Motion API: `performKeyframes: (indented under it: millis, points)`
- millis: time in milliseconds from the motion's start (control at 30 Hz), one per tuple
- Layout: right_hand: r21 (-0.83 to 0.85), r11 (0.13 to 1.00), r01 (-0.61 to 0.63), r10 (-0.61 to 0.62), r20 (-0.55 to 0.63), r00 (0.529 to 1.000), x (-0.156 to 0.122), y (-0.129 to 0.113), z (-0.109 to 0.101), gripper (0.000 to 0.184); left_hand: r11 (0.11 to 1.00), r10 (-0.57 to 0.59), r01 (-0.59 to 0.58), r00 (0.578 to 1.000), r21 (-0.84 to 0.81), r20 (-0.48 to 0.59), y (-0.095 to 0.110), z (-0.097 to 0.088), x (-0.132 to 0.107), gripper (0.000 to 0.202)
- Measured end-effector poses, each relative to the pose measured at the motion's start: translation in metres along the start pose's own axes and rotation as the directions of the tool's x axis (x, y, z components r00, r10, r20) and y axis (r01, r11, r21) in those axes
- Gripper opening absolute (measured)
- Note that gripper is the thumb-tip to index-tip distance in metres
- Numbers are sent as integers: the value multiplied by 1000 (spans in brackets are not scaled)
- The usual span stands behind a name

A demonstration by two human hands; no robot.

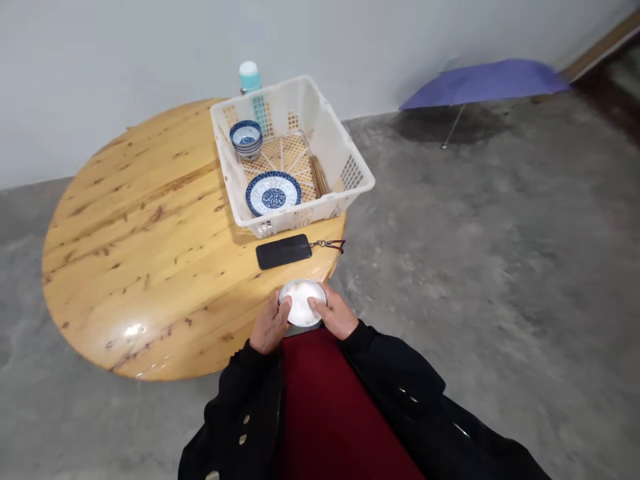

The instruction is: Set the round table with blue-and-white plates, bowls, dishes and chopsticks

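A small, round white dish (303,305) with a thin dark rim is held in front of my body, over the table's near right edge. My left hand (270,325) grips its left side, the thumb lying on the white face. On the opposite side my right hand (340,315) is closed on it in the same way. The fingers beneath the dish are hidden. Just beyond it lies a black phone (283,252) with a dark strap (330,245). Farther back, a white plastic basket (305,215) contains stacked blue-and-white bowls (246,138), a blue-patterned plate (273,193) and wooden chopsticks (319,176).
The varnished wooden table (135,260) has a rounded edge and stretches to the left. A turquoise bottle (250,78) with a white cap stands behind the basket. An open purple umbrella (485,83) rests on the concrete floor (475,253) by the wall.
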State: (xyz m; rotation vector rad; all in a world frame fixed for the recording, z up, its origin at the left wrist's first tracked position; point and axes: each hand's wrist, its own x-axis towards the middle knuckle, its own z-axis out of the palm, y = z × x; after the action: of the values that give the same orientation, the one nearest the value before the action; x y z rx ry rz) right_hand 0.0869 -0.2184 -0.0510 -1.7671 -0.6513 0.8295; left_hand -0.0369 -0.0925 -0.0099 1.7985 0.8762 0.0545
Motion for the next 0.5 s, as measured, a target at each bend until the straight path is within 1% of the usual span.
performKeyframes:
  millis: [167, 300, 400, 500]
  points:
    - [-71, 996, 44, -37, 86, 996, 21, 1, -64, 35, 993, -27, 22, 999, -118, -42, 44, 43, 15, 43]
    - [-107, 992, 62, -39, 201, 979, 36, 2, -103, 36, 987, -45, 26, 992, -156, -117, 68, 71, 18, 43]
    - [-100, 990, 96, -66, 270, 961, 48, -5, -121, 34, 989, -50, 30, 990, -144, -133, 82, 77, 20, 44]
    - [-51, 988, 148, -125, 311, 942, 62, -19, -129, 33, 994, -41, 29, 992, -105, -121, 99, 68, 24, 47]
